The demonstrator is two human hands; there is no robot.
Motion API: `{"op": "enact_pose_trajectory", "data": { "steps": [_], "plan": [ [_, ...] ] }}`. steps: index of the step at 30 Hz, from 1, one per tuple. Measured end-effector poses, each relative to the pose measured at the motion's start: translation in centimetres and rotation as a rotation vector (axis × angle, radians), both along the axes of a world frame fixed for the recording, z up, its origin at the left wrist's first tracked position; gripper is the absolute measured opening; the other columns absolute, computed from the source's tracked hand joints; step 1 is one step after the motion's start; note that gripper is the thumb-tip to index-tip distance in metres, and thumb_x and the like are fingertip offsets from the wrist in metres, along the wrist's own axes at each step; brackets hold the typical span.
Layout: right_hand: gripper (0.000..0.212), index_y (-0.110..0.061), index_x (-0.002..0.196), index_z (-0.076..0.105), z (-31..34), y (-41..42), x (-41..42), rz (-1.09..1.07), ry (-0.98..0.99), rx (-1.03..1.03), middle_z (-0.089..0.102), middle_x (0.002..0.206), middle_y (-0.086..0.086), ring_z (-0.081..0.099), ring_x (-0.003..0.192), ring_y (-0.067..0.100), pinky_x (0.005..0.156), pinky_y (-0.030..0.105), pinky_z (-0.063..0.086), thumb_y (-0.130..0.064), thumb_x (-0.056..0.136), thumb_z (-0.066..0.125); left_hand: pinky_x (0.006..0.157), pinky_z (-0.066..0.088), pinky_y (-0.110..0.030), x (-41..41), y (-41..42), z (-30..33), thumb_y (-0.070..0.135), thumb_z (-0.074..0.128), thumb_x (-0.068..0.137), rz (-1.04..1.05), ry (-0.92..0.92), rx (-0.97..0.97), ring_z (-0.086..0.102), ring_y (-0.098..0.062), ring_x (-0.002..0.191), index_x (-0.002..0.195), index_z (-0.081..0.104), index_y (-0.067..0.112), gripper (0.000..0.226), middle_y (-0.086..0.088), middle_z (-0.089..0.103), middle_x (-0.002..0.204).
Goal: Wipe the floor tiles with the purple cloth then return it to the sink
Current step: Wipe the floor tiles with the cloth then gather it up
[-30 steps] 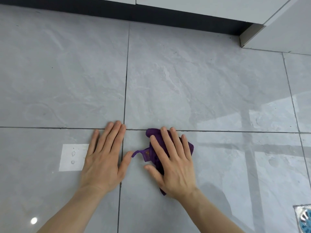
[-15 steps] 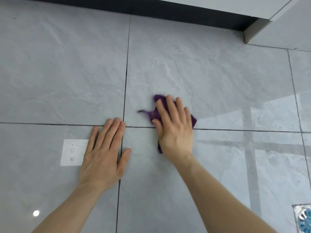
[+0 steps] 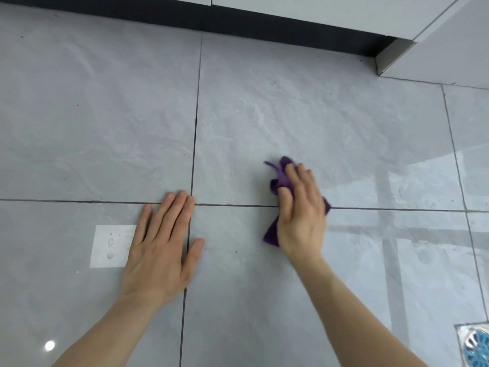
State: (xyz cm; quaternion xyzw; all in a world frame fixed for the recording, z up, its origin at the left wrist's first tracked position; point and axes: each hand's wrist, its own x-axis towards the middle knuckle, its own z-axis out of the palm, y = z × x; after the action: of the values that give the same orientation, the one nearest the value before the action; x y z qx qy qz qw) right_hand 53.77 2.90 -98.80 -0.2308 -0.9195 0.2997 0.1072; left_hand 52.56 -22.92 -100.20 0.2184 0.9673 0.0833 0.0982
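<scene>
The purple cloth (image 3: 281,178) lies crumpled on the glossy grey floor tiles (image 3: 264,115), straddling a grout line. My right hand (image 3: 301,210) presses flat on top of it, fingers curled over its upper part, so most of the cloth is hidden under the palm. A purple corner sticks out below the wrist and another to the right. My left hand (image 3: 164,245) rests flat and open on the floor to the left, fingers spread across a vertical grout line, holding nothing. No sink is in view.
A dark kickboard (image 3: 238,22) runs along the top under white cabinets (image 3: 344,9). A metal floor drain with a blue insert (image 3: 476,345) sits at the bottom right. A bright rectangular light reflection (image 3: 111,246) lies left of my left hand.
My right hand has slid the cloth away from me and then to the right, across the grout line. My left hand has stayed planted in place.
</scene>
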Motion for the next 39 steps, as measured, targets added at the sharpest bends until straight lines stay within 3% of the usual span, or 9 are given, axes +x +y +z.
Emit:
{"op": "enact_pose_trajectory", "data": {
  "steps": [3, 6, 11, 16, 23, 32, 39],
  "plan": [
    [0.046, -0.019, 0.149, 0.052, 0.1, -5.4, 0.9, 0.216, 0.002, -0.045, 0.044, 0.161, 0.002, 0.031, 0.155, 0.021, 0.124, 0.045, 0.028, -0.039, 0.108, 0.044, 0.129, 0.015, -0.051, 0.1, -0.1, -0.1, 0.051, 0.021, 0.102, -0.008, 0.009, 0.001, 0.011, -0.016, 0.161, 0.163, 0.018, 0.013, 0.072, 0.000, 0.017, 0.173],
    [0.051, -0.027, 0.155, 0.042, -1.1, -9.1, 4.0, 0.405, -0.083, 0.179, 0.028, 0.169, -0.001, 0.014, 0.160, 0.025, 0.127, 0.050, 0.020, -0.048, 0.108, 0.040, 0.129, 0.017, -0.052, -0.2, 0.0, -0.3, 0.050, 0.016, 0.104, -0.024, 0.019, -0.032, 0.012, -0.018, 0.161, 0.163, 0.019, 0.011, 0.071, -0.003, 0.018, 0.173],
    [0.054, -0.029, 0.159, 0.034, -2.4, -8.3, 6.6, 0.522, -0.110, 0.372, 0.025, 0.170, 0.000, 0.014, 0.159, 0.030, 0.126, 0.056, 0.019, -0.048, 0.108, 0.039, 0.129, 0.015, -0.051, -0.1, 0.0, -0.3, 0.052, 0.016, 0.104, -0.018, 0.025, -0.037, 0.011, -0.018, 0.161, 0.163, 0.018, 0.012, 0.072, -0.002, 0.016, 0.173],
    [0.051, -0.026, 0.156, 0.039, -2.0, -3.2, 1.9, 0.382, -0.136, 0.416, 0.030, 0.168, 0.004, 0.022, 0.157, 0.034, 0.127, 0.054, 0.018, -0.046, 0.109, 0.035, 0.130, 0.011, -0.049, 0.0, 0.0, -0.4, 0.051, 0.027, 0.101, -0.015, 0.020, -0.017, 0.009, -0.017, 0.161, 0.164, 0.014, 0.015, 0.073, 0.001, 0.013, 0.174],
    [0.051, -0.022, 0.156, 0.038, -1.2, 2.8, -5.0, 0.264, -0.203, 0.461, 0.031, 0.168, 0.007, 0.023, 0.156, 0.035, 0.124, 0.051, 0.025, -0.043, 0.110, 0.032, 0.130, 0.010, -0.048, -0.1, 0.0, -0.5, 0.054, 0.020, 0.103, -0.016, 0.025, -0.017, 0.008, -0.016, 0.162, 0.165, 0.011, 0.016, 0.073, 0.002, 0.012, 0.174],
    [0.053, -0.025, 0.159, 0.032, -1.8, -1.1, 1.1, 0.205, -0.213, 0.429, 0.025, 0.170, 0.003, 0.016, 0.159, 0.032, 0.127, 0.049, 0.020, -0.047, 0.110, 0.027, 0.130, 0.010, -0.048, -0.1, 0.0, -0.5, 0.052, 0.026, 0.102, -0.016, 0.030, 0.008, 0.009, -0.015, 0.161, 0.164, 0.014, 0.017, 0.073, 0.002, 0.014, 0.174],
    [0.054, -0.023, 0.159, 0.034, -1.3, -4.2, 7.4, 0.421, -0.192, 0.418, 0.025, 0.170, 0.004, 0.015, 0.159, 0.033, 0.126, 0.052, 0.022, -0.043, 0.108, 0.037, 0.129, 0.018, -0.052, 0.0, 0.1, -0.3, 0.054, 0.021, 0.103, -0.012, 0.016, 0.001, 0.006, -0.014, 0.161, 0.165, 0.012, 0.017, 0.072, 0.002, 0.012, 0.174]
  ]
}}
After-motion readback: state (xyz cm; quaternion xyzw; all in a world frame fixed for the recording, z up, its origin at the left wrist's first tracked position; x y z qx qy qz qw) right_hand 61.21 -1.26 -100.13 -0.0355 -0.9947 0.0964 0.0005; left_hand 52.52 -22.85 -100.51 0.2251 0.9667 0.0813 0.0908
